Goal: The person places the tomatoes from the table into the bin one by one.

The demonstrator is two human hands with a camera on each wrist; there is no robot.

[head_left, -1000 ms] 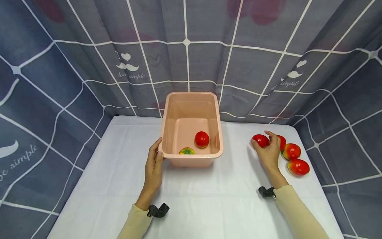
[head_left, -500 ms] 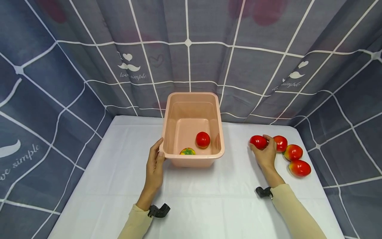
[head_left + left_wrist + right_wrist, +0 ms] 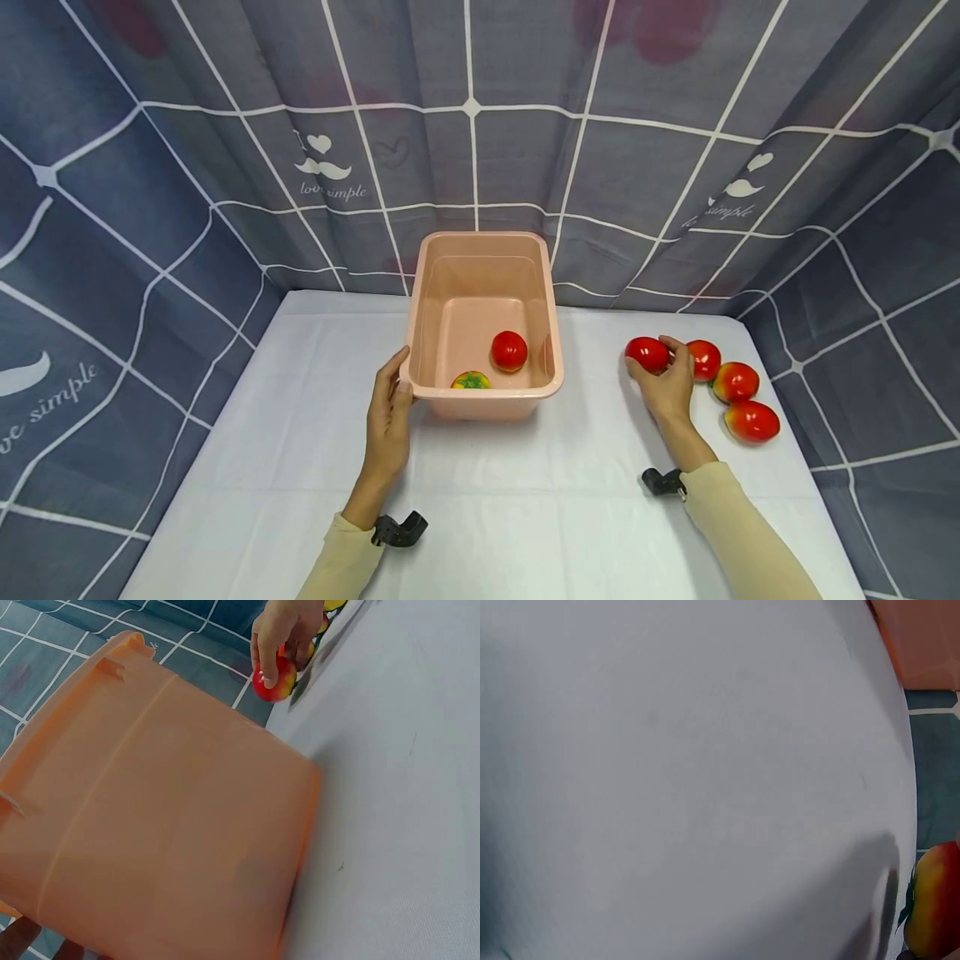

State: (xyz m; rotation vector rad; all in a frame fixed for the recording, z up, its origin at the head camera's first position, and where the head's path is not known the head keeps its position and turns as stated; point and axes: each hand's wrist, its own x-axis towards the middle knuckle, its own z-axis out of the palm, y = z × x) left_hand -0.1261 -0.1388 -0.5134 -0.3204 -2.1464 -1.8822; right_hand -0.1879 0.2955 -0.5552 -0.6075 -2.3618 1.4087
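My left hand (image 3: 388,425) grips the pinkish-peach plastic bin (image 3: 480,407) at its near left corner, with fingers along the rim. A tomato (image 3: 509,351) lies on the bin floor; another tomato (image 3: 471,380), its green-yellow top showing, is partly hidden behind the near rim. Over the right part of the table, my right hand (image 3: 670,387) pinches a glossy red tomato (image 3: 647,354) between thumb and fingers. That held tomato (image 3: 276,681) shows yellow-orange on its underside in the left wrist view. In the right wrist view, only part of it (image 3: 934,904) appears, with green leaves.
Several other tomatoes (image 3: 736,382) lie in a curved row right of my right hand, near the table's right edge. A white cloth covers the table (image 3: 487,517). Dark grey checked curtains (image 3: 525,158) stand behind and on both sides, with the bin close to the back one.
My right hand has drawn the pinched tomato slightly left and nearer, away from the row, then held almost still. The left hand and bin have stayed in place.
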